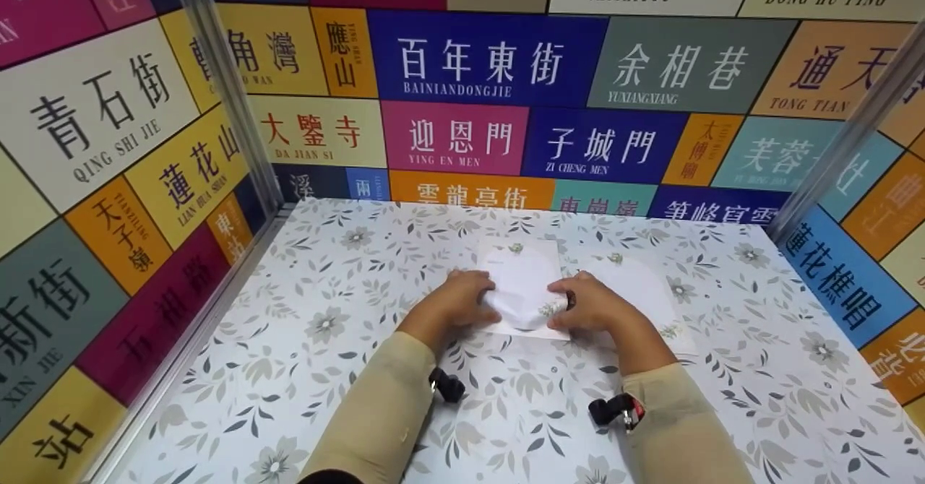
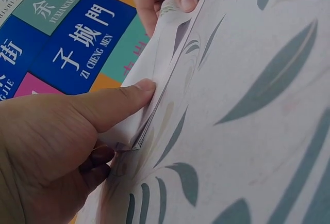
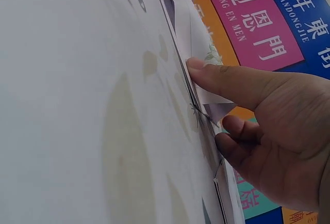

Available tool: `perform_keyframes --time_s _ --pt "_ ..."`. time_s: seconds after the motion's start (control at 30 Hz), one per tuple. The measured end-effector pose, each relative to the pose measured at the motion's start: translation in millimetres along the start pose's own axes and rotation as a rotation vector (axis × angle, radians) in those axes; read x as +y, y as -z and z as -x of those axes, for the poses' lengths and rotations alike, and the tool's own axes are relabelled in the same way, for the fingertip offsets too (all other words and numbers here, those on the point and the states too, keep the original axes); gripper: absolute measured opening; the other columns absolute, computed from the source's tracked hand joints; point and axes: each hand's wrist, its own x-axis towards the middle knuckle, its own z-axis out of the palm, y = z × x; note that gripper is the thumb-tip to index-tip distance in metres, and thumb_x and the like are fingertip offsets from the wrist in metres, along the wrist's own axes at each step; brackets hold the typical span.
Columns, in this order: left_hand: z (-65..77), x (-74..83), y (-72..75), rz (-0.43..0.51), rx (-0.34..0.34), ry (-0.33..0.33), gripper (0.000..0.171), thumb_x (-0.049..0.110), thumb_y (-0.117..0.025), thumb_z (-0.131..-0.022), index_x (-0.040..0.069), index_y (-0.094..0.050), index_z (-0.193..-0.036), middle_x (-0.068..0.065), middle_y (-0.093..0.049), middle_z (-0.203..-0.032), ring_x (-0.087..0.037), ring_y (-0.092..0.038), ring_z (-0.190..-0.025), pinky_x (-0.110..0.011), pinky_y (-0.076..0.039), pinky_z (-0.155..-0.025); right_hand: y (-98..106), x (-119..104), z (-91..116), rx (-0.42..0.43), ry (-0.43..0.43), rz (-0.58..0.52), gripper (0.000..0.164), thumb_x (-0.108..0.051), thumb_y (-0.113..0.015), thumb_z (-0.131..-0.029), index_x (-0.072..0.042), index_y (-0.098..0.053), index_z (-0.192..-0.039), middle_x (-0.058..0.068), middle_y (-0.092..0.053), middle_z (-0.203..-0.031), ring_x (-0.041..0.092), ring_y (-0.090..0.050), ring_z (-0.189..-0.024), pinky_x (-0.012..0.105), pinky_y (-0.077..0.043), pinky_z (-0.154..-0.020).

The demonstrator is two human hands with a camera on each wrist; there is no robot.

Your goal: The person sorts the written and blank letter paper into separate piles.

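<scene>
My hands are both busy at the near part of one paper: my left hand [image 1: 468, 300] pinches its left edge, my right hand [image 1: 589, 303] its right, each thumb pressed on top with the other fingers bent in beneath the edge. The paper hides some of my fingertips.

Around me stands the wall [image 1: 491, 58] of coloured name panels, its top row cut off by the frame. Before it lies the table [image 1: 217, 397], patterned with grey leaves and flowers. My beige sleeves [image 1: 368, 412] run out of view at the bottom.

The held paper [image 1: 522, 278] lies on the table between my hands, its near part bowed up; layers show along the edge, but I can't count them. Just to its right is a second paper [image 1: 648, 285], partly covered by my right hand and forearm. A small black device [image 1: 448, 385] sits at my left wrist.

Smallest are the leafy sprig [image 1: 551, 308] printed by my right thumb and, near the upper left, a line of print too tiny to read.
</scene>
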Motion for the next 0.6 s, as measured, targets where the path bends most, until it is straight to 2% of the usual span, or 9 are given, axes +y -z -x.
perform_keyframes --time_s 0.17,0.3,0.43,0.6 --pt "1.0 1.4 2.7 0.069 -0.002 0.022 0.069 0.033 -0.086 -0.090 0.011 -0.061 -0.150 -0.012 -0.050 -0.166 -0.036 -0.035 -0.162 -0.050 -0.014 -0.139 3 0 0 -0.007 -0.008 -0.013 0.071 -0.034 -0.091 -0.084 -0.012 -0.066 -0.146 0.016 -0.063 -0.131 0.028 -0.058 -0.115 0.052 -0.049 -0.112" --pt "0.1 4.0 4.8 0.172 0.014 0.090 0.075 0.032 -0.089 -0.086 0.017 -0.060 -0.152 -0.010 -0.052 -0.165 -0.034 -0.041 -0.159 -0.049 -0.023 -0.137 8 -1 2 0.003 -0.034 -0.072 0.074 -0.036 -0.091 -0.084 -0.008 -0.064 -0.148 0.017 -0.068 -0.133 0.029 -0.061 -0.118 0.052 -0.050 -0.113" --pt "-3.4 6.9 4.0 0.314 0.098 0.182 0.069 0.028 -0.086 -0.089 0.017 -0.060 -0.152 -0.012 -0.059 -0.158 -0.032 -0.053 -0.150 -0.046 -0.037 -0.131 11 -5 4 0.050 -0.083 -0.105 0.071 -0.044 -0.082 -0.092 -0.006 -0.062 -0.148 0.020 -0.069 -0.138 0.033 -0.064 -0.125 0.054 -0.053 -0.111" --pt "-10.7 9.1 1.9 0.573 0.227 0.362 0.056 0.011 -0.075 -0.094 0.012 -0.062 -0.149 -0.013 -0.063 -0.153 -0.030 -0.057 -0.147 -0.042 -0.045 -0.126 12 -9 0 0.113 -0.236 -0.191 0.058 -0.037 -0.072 -0.100 -0.004 -0.063 -0.146 0.021 -0.071 -0.134 0.027 -0.070 -0.110 0.040 -0.058 -0.093"
